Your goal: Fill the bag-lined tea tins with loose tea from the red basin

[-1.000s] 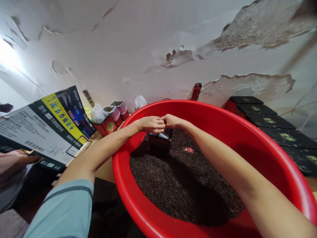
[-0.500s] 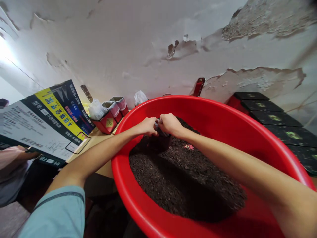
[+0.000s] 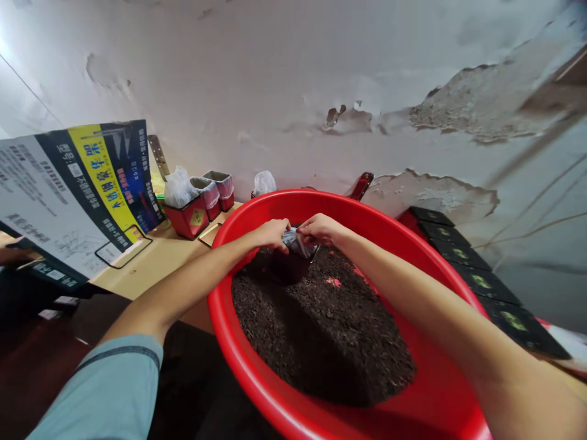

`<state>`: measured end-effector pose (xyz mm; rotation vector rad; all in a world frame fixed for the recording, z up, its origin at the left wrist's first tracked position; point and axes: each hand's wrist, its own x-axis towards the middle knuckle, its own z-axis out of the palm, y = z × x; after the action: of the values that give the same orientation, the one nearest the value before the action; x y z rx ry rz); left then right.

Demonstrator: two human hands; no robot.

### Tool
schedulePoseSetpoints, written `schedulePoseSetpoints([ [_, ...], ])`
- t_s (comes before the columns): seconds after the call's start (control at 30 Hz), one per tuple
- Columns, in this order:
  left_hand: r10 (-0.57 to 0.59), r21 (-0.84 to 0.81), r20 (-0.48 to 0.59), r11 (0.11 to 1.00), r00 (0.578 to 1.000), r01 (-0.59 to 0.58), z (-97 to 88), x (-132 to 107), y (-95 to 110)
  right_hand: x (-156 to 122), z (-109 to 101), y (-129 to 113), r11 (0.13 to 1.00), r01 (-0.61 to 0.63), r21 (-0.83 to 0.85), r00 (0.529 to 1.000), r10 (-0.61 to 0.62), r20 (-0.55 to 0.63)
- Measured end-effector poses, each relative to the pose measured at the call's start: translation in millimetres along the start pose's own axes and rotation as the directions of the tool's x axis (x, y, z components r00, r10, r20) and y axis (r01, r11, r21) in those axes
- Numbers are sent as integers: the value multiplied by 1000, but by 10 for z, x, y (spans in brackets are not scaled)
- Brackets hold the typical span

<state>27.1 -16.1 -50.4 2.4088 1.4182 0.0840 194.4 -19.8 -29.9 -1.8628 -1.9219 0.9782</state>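
A big red basin [image 3: 426,263] holds a heap of dark loose tea leaves [image 3: 321,330]. At its far side a dark red tin [image 3: 287,267] stands in the leaves, lined with a clear plastic bag [image 3: 296,241]. My left hand [image 3: 270,234] and my right hand [image 3: 321,228] are both closed on the top of that bag, pinching it from either side above the tin. A small red scrap [image 3: 333,282] lies on the leaves beside the tin.
Several red tins with plastic liners [image 3: 195,201] stand on the wooden table [image 3: 151,263] left of the basin. A printed cardboard sheet [image 3: 73,189] leans at the far left. Black boxes with green labels [image 3: 477,281] are stacked on the right. A peeling wall rises behind.
My hands have dropped from above the tin to its mouth and now grip the bag's top. The camera has swung right and down, shifting the cardboard sheet left.
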Motion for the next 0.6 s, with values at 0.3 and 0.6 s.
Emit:
schedulePoseSetpoints([
  [0.3,93,-8,-119,996,988,-94,60,-103,-60,-90,24,-277,985,-38,-169,996,24,-83],
  [0.6,91,-186,-351,969,932,-165,322,0,1,73,96,-256,871,-358,335,929,368,34],
])
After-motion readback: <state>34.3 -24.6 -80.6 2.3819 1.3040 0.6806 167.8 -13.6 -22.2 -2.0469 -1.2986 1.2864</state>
